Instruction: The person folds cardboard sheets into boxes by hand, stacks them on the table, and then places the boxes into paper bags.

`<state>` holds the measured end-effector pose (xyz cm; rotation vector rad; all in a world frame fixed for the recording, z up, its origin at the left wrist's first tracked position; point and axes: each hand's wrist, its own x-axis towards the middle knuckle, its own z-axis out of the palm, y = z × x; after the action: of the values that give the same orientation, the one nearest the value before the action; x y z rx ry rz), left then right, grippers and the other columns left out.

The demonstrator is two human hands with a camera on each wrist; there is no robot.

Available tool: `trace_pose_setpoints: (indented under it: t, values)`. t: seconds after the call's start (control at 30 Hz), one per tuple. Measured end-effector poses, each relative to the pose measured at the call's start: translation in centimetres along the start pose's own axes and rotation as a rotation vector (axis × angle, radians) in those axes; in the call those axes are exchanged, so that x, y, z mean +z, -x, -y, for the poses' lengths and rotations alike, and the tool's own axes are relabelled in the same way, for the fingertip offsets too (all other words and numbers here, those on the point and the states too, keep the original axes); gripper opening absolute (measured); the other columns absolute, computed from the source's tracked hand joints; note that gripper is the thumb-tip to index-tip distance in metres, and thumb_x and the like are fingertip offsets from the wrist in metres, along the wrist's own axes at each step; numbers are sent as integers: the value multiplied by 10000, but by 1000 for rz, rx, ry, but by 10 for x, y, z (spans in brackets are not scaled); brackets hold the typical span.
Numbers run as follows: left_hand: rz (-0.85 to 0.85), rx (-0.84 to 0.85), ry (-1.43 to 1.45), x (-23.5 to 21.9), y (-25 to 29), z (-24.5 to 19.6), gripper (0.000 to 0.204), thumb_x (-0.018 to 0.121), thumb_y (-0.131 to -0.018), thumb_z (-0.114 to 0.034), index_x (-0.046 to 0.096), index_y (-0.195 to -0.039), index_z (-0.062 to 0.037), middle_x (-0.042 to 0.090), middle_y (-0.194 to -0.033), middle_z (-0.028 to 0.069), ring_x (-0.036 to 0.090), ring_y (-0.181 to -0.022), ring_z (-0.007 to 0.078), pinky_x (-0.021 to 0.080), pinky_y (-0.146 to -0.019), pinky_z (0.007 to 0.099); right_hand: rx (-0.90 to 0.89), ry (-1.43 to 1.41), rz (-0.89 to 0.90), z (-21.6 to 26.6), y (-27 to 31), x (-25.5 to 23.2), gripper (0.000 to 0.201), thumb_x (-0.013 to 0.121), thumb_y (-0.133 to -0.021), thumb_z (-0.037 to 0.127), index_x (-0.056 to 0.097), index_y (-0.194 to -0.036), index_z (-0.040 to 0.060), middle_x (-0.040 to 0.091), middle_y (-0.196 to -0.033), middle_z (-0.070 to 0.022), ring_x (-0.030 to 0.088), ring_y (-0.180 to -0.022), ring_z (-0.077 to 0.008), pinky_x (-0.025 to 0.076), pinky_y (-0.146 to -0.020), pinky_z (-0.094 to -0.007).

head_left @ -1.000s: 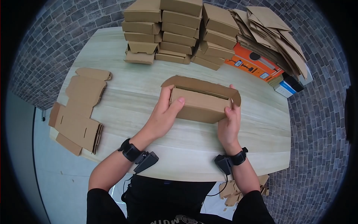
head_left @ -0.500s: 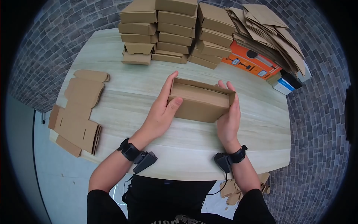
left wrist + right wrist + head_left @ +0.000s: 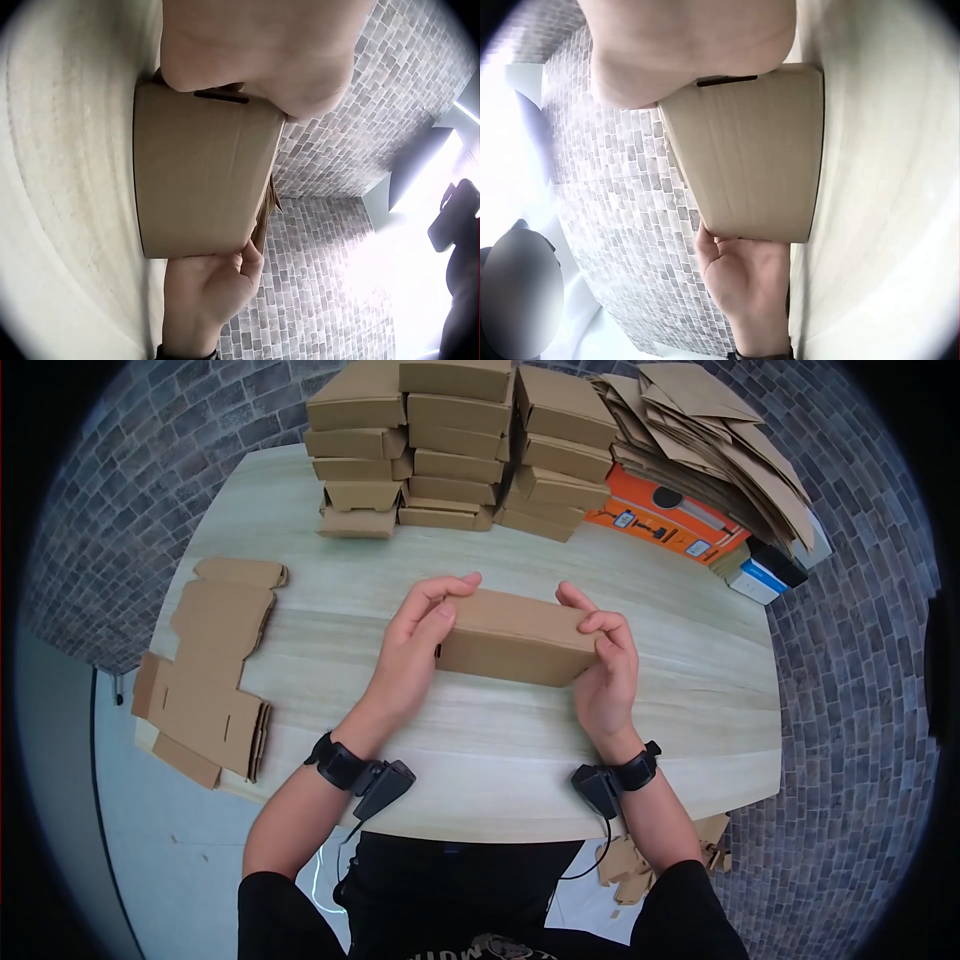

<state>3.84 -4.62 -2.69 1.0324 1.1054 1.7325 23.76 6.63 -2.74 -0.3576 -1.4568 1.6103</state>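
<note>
A small brown cardboard box [image 3: 520, 645] stands on the table in front of me, its lid lying flat over the top in the head view. My left hand [image 3: 402, 645] grips its left end, thumb and bent fingers at the top corner. At the other end my right hand [image 3: 608, 675] holds the box with curled fingers at the top edge. In the left wrist view the box's long side [image 3: 199, 176] shows, with a dark slot near the left palm. The right wrist view shows the same side [image 3: 754, 161] from the opposite end, with a slot there too.
Flat cut cardboard blanks [image 3: 215, 670] lie at the table's left. Stacked folded boxes [image 3: 455, 450] line the back. To their right, folded cardboard sheets [image 3: 715, 435] lean over an orange box [image 3: 660, 510], beside a small blue-and-white box [image 3: 757, 582]. Cardboard scraps [image 3: 630, 870] lie on the floor.
The box's lid, raised along the far side a second ago, has come down over the top. Both hands moved from its sides to the top corners, with fingers bending inward.
</note>
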Motion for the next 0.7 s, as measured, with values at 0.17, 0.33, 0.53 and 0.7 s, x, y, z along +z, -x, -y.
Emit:
trace_pose_setpoints:
  t: [0.17,0.33,0.53,0.7]
  values:
    - [102,-66,9,-2,0,-8,376,539,-966,-153,470,-1330,-87,523,-1383,115,479,-1270,205,361,-1079,351,-9,-2,-8,1,-4,-3,361,404,-818,126,543,-1133,18,473,-1432,-225,396,-1371,-326,257,-1143,-424]
    - [232,-202,-180,-10,-1,-13,556,709,-827,-46,475,-1331,-82,554,-1290,71,531,-1183,187,446,-993,342,-14,-99,-71,13,-7,-1,391,402,-837,131,518,-1187,1,488,-1408,-221,391,-1375,-326,278,-1141,-423]
    - [192,68,-405,15,-19,-20,568,723,-769,48,524,-1285,-81,555,-1264,52,527,-1168,177,472,-975,361,124,-77,-452,-28,-16,-44,290,385,-975,171,513,-1181,12,608,-1219,-154,584,-1136,-240,458,-969,-365]
    - [193,174,-516,61,-49,-38,538,711,-773,56,542,-1258,-107,538,-1292,30,504,-1199,170,462,-1005,380,118,-129,-536,-14,-16,-43,373,383,-1007,306,487,-1275,69,593,-1183,-88,556,-1095,-197,445,-921,-366]
